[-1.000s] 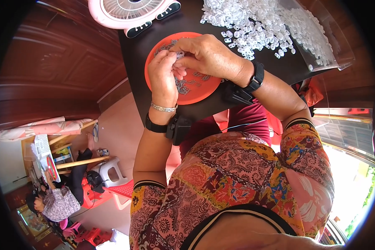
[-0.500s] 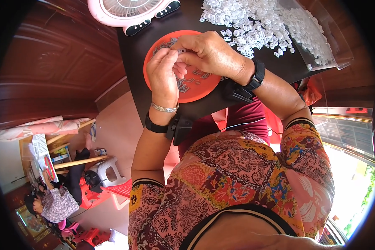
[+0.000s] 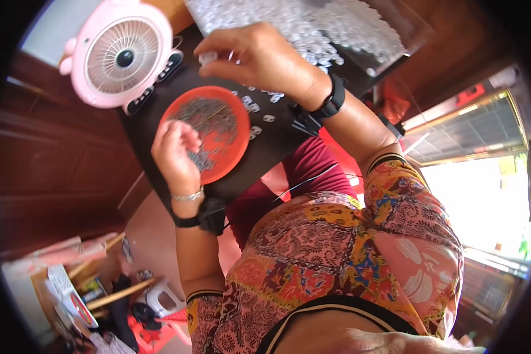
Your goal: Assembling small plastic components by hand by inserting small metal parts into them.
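My right hand [image 3: 251, 56] is raised beyond the orange plate [image 3: 236, 150], thumb and forefinger closed around a small clear plastic piece [image 3: 207, 58]. My left hand [image 3: 174, 154] hangs over the plate's left edge with its fingers curled in. Whatever those fingers hold, if anything, is too small and blurred to name. Many small grey metal pins [image 3: 202, 160] lie in the plate, some partly behind my left hand. A few clear oval pieces with two holes [image 3: 268, 118] are scattered on the dark table right of the plate.
A pink fan [image 3: 124, 59] stands at the far left of the table [image 3: 265, 144]. At the back lies a heap of clear plastic pieces [image 3: 318, 50], with a transparent tray [image 3: 416, 35] at its right. Another person's sleeve [image 3: 109, 343] shows at lower left.
My hands, together over the plate before, are now apart. My right hand has moved up toward the heap; my left has dropped to the plate's left edge. The view has shifted.
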Available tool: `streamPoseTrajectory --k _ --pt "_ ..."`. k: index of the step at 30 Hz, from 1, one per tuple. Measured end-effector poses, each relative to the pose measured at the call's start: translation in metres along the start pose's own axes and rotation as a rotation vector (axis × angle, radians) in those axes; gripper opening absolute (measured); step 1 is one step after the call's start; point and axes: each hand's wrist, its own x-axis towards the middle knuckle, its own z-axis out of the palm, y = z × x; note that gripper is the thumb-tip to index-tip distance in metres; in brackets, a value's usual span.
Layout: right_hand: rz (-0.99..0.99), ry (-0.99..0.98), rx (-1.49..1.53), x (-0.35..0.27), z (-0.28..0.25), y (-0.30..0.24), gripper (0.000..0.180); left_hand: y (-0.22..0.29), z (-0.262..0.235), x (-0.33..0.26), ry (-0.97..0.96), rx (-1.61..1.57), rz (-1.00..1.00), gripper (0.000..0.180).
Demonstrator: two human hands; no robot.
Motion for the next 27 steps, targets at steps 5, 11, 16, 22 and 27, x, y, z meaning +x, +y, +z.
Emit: streamPoseTrajectory --k 5,11,16,22,27 --pt "0.168 0.237 -0.27 0.005 -0.097 -0.017 0.021 0.006 -0.001 -0.003 -0.025 0.082 -0.016 0.02" --pt "0.345 0.421 -0.571 -0.017 -0.193 0.051 0.023 0.004 0.002 -0.002 -0.041 0.127 0.002 0.021" --pt "0.161 0.322 -1.016 -0.037 -0.18 0.068 0.032 0.002 -0.003 -0.001 -0.024 0.106 -0.009 0.019" --pt "0.447 -0.298 -0.249 -0.057 -0.073 0.051 0.018 0.001 -0.007 0.0 0.015 0.14 -0.029 0.019" --pt "0.29 -0.464 -0.12 -0.082 -0.007 0.043 0.016 0.002 0.0 0.003 0.004 0.075 -0.022 0.02"
